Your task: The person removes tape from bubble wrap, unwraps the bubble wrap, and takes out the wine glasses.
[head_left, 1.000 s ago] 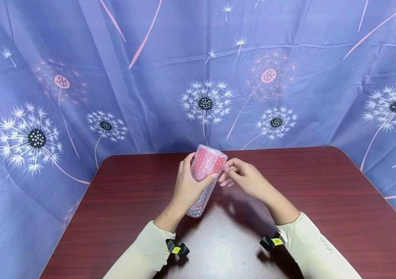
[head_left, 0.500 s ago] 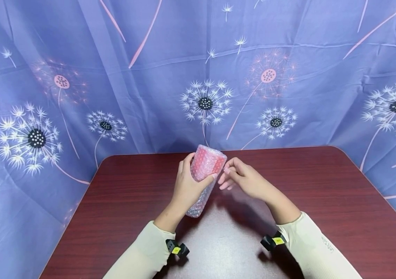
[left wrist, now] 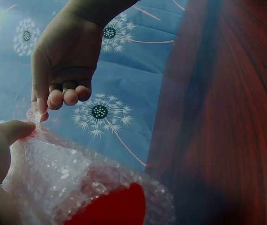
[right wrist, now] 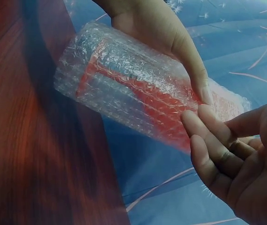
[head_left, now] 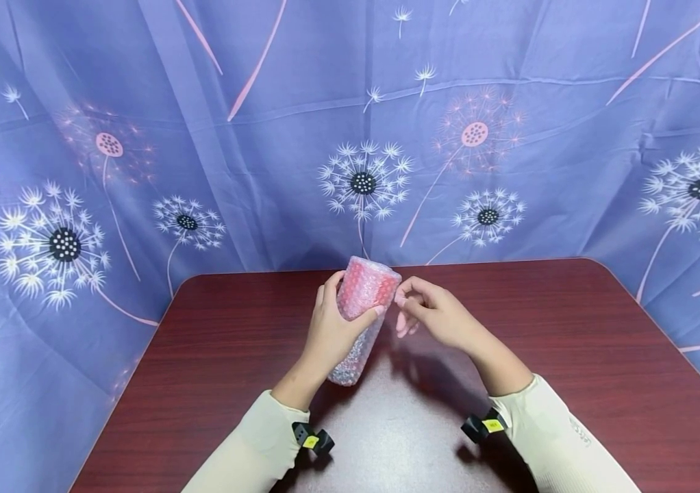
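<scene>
A long package in clear bubble wrap (head_left: pixel 367 291), with something red and pale inside, is held tilted above the table. My left hand (head_left: pixel 333 330) grips it around its upper part, thumb across the near side. At its upper right edge is my right hand (head_left: pixel 439 316); in the left wrist view, the thumb and index finger of that right hand (left wrist: pixel 70 51) pinch a small clear bit at the corner of the bubble wrap (left wrist: pixel 63 161). Whether that bit is tape or wrap is too small to tell. Other right fingers are loosely curled in the right wrist view.
The dark red wooden table (head_left: pixel 572 329) extends to both sides beneath the hands. Behind and beside it hangs a blue curtain (head_left: pixel 288 171) printed with dandelions. Black wrist cameras (head_left: pixel 481 426) sit on both cream sleeves (head_left: pixel 562 438).
The right fingers have shifted slightly at the package's edge, the thumb and index now bent into a rounder loop. The left hand and the package stay almost still.
</scene>
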Motion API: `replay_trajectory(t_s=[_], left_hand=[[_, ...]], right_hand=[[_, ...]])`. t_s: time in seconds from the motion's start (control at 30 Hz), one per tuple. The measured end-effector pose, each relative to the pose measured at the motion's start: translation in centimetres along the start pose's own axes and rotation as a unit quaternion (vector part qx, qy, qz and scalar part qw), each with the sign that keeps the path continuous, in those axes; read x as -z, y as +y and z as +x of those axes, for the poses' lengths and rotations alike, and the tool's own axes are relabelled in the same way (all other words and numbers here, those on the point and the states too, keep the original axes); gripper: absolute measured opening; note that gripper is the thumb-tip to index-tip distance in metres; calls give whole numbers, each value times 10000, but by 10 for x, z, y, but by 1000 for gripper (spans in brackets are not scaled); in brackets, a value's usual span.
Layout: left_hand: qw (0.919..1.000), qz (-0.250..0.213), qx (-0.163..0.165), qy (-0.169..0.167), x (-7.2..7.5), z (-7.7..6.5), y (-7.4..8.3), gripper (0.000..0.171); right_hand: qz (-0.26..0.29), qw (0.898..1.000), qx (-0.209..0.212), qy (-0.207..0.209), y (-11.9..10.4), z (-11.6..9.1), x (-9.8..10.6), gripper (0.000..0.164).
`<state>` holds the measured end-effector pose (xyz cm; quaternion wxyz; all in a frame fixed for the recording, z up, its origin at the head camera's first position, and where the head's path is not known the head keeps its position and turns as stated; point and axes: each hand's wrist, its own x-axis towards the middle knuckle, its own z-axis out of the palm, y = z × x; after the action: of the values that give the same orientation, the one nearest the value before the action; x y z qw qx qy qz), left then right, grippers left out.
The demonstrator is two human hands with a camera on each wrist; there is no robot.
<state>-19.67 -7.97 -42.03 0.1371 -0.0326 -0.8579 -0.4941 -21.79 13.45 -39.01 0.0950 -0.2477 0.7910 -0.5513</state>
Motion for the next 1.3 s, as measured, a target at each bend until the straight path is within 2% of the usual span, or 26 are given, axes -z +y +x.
replay_trajectory(t_s=[0.27, 0.43, 0.83, 1.1, 1.3], left_hand=[[9979, -315, 141, -554, 0, 1, -2, 90], [9957, -484, 97, -785, 1, 3, -3, 83], [9971, -396, 190, -619, 1, 2, -1, 91], [9971, -268, -41, -710, -1, 2, -2, 94], [9965, -500, -182, -650, 0, 3, -3, 93]], right_hand=[[224, 9997, -33, -36, 0, 2, -1, 17], [236, 9997, 16, 29, 2, 2, 0, 18], [43, 9998, -153, 126, 6, 2, 0, 16], [78, 9996, -220, 168, 5, 2, 0, 18], [18, 9995, -258, 206, 5, 2, 1, 19]])
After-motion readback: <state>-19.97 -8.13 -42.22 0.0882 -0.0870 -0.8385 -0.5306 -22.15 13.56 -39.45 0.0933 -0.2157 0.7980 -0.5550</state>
